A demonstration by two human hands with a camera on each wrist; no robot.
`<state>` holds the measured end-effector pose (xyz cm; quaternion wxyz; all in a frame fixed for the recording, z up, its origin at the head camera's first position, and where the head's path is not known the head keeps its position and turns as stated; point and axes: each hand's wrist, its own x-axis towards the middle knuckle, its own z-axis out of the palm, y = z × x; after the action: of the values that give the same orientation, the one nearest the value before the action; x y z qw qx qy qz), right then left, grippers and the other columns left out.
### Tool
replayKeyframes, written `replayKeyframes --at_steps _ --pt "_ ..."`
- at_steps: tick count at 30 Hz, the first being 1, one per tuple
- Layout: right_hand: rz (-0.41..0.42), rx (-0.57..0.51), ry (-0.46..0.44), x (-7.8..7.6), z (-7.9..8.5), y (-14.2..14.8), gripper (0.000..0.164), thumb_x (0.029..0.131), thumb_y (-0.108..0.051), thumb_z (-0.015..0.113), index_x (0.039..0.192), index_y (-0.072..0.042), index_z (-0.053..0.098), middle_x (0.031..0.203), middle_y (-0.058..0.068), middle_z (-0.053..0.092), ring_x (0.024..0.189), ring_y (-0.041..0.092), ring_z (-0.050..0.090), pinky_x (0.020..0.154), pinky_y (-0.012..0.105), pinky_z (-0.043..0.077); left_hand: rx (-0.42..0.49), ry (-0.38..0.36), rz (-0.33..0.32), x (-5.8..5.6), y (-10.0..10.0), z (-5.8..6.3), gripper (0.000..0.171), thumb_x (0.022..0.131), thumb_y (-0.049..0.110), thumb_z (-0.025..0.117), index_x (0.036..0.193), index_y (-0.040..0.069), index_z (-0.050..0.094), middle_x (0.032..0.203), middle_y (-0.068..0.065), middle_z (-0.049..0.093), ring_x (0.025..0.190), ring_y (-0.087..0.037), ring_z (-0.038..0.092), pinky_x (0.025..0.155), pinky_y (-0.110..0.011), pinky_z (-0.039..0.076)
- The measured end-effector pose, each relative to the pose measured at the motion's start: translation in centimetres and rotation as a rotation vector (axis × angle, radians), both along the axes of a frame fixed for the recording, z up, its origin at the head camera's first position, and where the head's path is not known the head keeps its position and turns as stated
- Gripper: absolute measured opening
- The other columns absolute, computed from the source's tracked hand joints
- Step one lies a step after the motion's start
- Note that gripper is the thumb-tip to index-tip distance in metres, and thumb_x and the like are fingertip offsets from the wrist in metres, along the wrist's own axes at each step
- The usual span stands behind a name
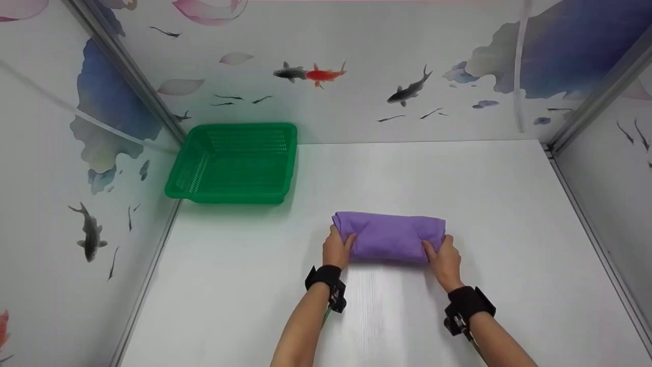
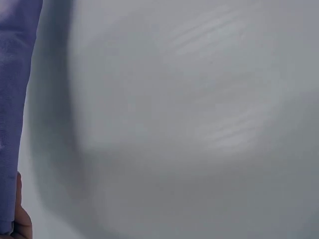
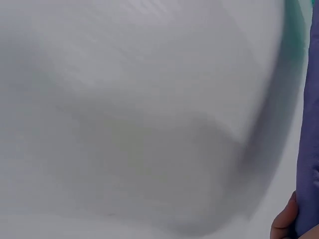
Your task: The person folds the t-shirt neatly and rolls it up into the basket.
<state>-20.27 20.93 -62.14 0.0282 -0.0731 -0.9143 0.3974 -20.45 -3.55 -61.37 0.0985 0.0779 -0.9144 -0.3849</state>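
Observation:
A folded purple cloth (image 1: 389, 237) forms a flat, wide bundle over the white table in the head view. My left hand (image 1: 337, 248) grips its left end, thumb on top and fingers at the side. At the other end my right hand (image 1: 444, 261) pinches the cloth in the same way. Along the left edge of the left wrist view runs a strip of the purple cloth (image 2: 12, 109), a shadow beside it on the white surface. The right wrist view has the cloth (image 3: 308, 139) at its right edge, with fingertips (image 3: 285, 216) against it.
A green perforated plastic basket (image 1: 232, 178) stands in the back left corner of the white table (image 1: 244, 285). Walls printed with fish and petals (image 1: 356, 112) close in the back, left and right. Both wrists wear black straps (image 1: 326, 275) with small devices.

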Motion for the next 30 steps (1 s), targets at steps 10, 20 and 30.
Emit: replayKeyframes --at_steps 10,20,30 --pt "-0.031 -0.032 0.116 -3.0 3.3 -2.0 0.044 0.088 -0.025 0.058 0.106 0.011 0.040 0.088 0.034 0.056 0.082 0.048 0.055 0.070 0.053 0.041 -0.077 0.039 0.049 -3.3 -2.2 3.5 0.045 0.085 0.035 0.060 0.105 -0.004 0.048 0.079 -0.019 0.063 0.072 -0.031 0.063 0.060 -0.040 0.048" --pt "0.021 -0.064 0.200 -6.9 7.4 -5.0 0.041 0.087 -0.026 0.058 0.102 0.008 0.043 0.083 0.029 0.057 0.077 0.043 0.056 0.068 0.051 0.041 -0.026 0.019 0.090 -5.9 -5.5 7.6 0.045 0.087 0.039 0.057 0.105 -0.001 0.047 0.076 -0.015 0.059 0.066 -0.025 0.057 0.057 -0.036 0.044" --pt "0.125 -0.093 0.190 -8.9 9.1 -9.1 0.036 0.089 -0.023 0.052 0.104 0.008 0.042 0.088 0.031 0.058 0.081 0.042 0.058 0.071 0.051 0.043 -0.031 0.000 0.109 -6.8 -9.8 9.2 0.042 0.090 0.033 0.053 0.109 -0.004 0.047 0.077 -0.016 0.056 0.068 -0.027 0.058 0.057 -0.036 0.044"
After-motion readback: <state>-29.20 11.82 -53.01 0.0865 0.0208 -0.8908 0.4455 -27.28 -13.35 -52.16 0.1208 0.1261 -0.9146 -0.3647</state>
